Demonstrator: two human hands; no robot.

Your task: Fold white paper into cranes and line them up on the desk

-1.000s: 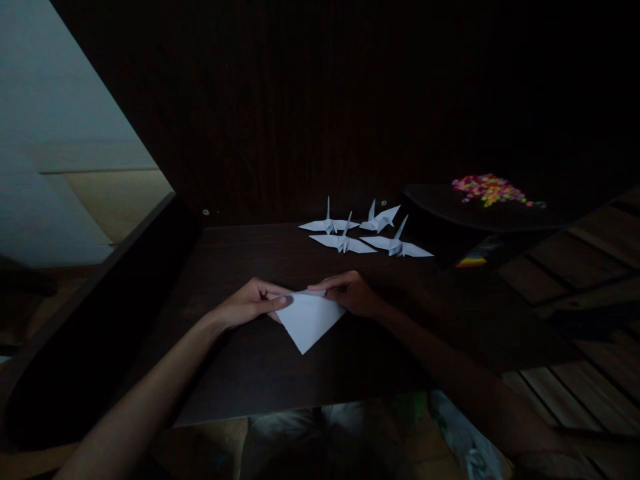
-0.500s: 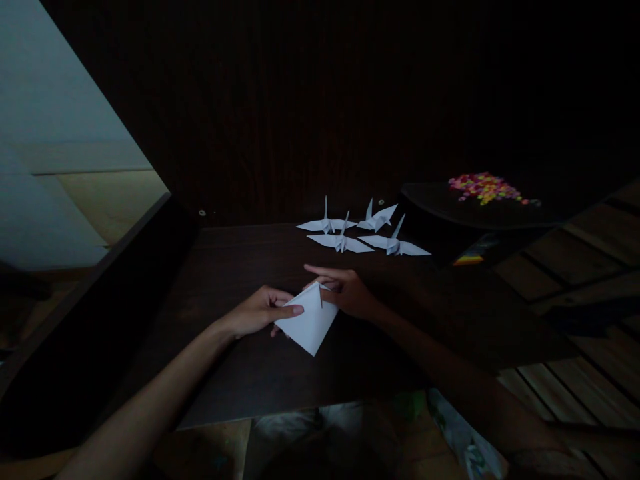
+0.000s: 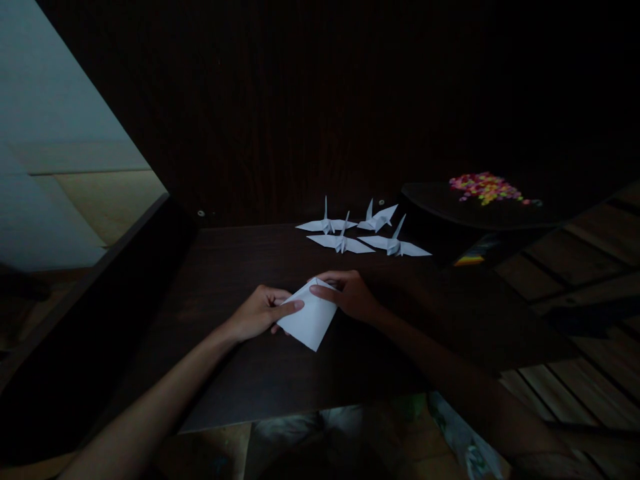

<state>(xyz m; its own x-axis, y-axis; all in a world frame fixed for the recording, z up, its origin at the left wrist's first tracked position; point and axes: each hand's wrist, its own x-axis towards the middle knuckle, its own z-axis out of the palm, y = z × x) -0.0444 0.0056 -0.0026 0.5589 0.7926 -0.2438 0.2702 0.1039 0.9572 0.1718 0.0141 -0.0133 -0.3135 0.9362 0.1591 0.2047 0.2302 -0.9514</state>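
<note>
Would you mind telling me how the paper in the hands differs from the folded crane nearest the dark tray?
The paper is a flat, kite-like piece with no wings, pinched between the left hand and right hand; the crane is finished, with spread wings and a raised point. The paper lies near the table's front edge; the crane stands untouched at the back. Both are white paper.

The sheet was thin white paper, matt and smooth, creased sharply. The cranes were the same paper. The worktop was dark wood with a faint grain and dull sheen. The floor was bare wooden planks.
</note>
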